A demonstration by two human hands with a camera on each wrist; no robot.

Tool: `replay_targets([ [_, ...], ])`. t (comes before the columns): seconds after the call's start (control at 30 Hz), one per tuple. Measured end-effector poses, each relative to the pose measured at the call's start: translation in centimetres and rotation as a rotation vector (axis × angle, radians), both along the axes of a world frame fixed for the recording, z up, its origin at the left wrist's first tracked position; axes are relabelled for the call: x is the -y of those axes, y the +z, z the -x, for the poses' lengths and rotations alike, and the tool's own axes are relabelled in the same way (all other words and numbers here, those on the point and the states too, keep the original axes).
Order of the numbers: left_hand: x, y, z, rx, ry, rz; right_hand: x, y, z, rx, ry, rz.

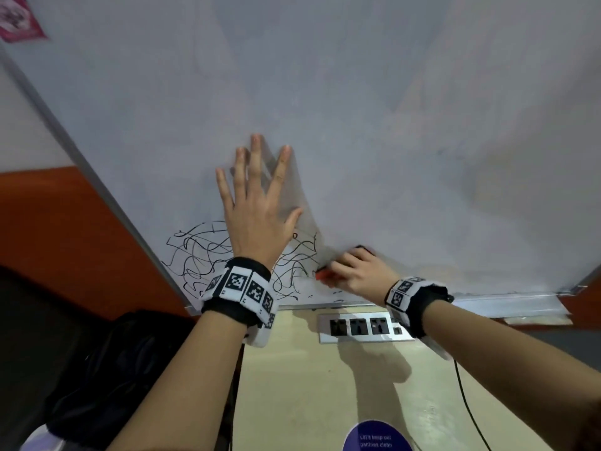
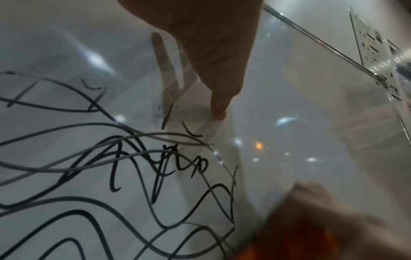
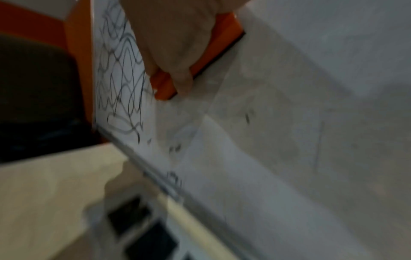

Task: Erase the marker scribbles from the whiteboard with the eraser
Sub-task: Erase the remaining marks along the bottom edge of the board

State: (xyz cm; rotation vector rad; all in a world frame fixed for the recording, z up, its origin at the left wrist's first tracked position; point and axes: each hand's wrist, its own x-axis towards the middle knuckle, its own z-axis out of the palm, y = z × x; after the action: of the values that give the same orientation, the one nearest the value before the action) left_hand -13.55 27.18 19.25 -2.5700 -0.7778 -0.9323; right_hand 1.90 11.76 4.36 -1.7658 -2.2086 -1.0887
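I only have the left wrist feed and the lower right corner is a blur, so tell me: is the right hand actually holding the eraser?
Observer: Yes. The right hand grips the orange eraser, pressed on the whiteboard at the right edge of the scribbles.
Operator: And my left hand?
Observer: The left hand lies flat, fingers spread, on the board above the scribbles.
Operator: Anything below the board?
Observer: A socket strip on the beige wall.

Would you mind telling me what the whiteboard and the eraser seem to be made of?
Whiteboard: glossy coated panel, likely melamine or enamelled steel; it mirrors lights and fingers, with a thin silvery metal-looking frame. Eraser: smooth orange body, probably plastic, with a dark wiping pad, perhaps felt.
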Motion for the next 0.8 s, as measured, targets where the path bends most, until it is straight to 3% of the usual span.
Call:
replay_targets([
  [0.1, -0.2, -0.1, 0.0, 0.017, -0.023, 0.000, -0.5, 2.9, 0.0, -0.038, -0.035, -0.120],
  [0.23, -0.4, -0.4, 0.0, 0.037, -0.039, 0.000, -1.6, 6.6, 0.1, -0.235, -0.122, -0.427],
  [0.3, -0.4, -0.5, -0.1, 0.037, -0.042, 0.000, -1.6, 5.0, 0.4, -0.218, -0.070, -0.347],
  [0.43, -0.6, -0.8, -0.1, 0.049, -0.051, 0.002, -0.6, 0.4, 0.5, -0.028, 0.015, -0.002],
  [0.53, -0.6, -0.9, -0.2, 0.056, -0.057, 0.004, -1.3, 2.5, 1.4, -0.075, -0.033, -0.082],
  [0.67, -0.7, -0.9, -0.2, 0.074, -0.065, -0.002, -3.0, 7.5, 1.8, -0.232, -0.049, -0.385],
  [0.73, -0.8, -0.9, -0.2, 0.085, -0.073, -0.013, -3.0, 6.7, 1.7, -0.255, -0.069, -0.405],
  [0.8, -1.0, -0.9, -0.1, 0.076, -0.077, -0.020, -2.3, 3.5, 1.5, -0.198, -0.032, -0.245],
])
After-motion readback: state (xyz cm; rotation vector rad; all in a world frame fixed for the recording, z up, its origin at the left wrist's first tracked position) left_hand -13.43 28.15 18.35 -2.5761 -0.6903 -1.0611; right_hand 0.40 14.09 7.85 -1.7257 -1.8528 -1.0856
